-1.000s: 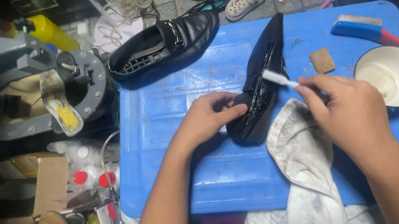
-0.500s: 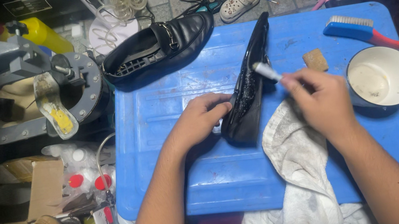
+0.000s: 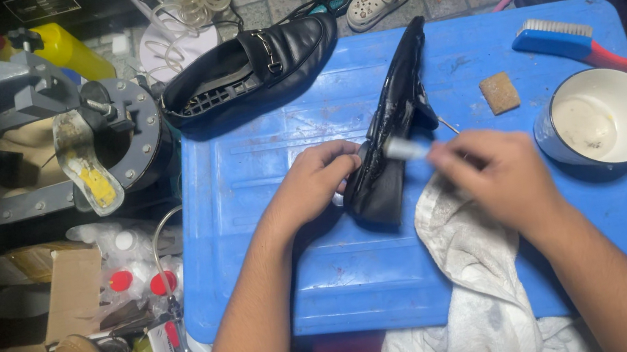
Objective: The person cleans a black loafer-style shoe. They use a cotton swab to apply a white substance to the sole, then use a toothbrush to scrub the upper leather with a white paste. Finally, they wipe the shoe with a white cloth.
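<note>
Glossy black sole [image 3: 394,144] is pinned on the blue plastic bench [image 3: 251,213] by the left hand [image 3: 315,184]; a white brush [image 3: 405,149] is clasped in the right hand [image 3: 495,182].

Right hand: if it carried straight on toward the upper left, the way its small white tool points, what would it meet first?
Most likely the black shoe sole that the left hand steadies. The right hand aims its white tool at it; contact is unclear, as depth is hard to judge.

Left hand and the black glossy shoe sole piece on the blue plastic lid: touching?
Touching. Head view shows the left hand with fingers pressed on the near end of the black glossy shoe sole piece, no gap.
</note>
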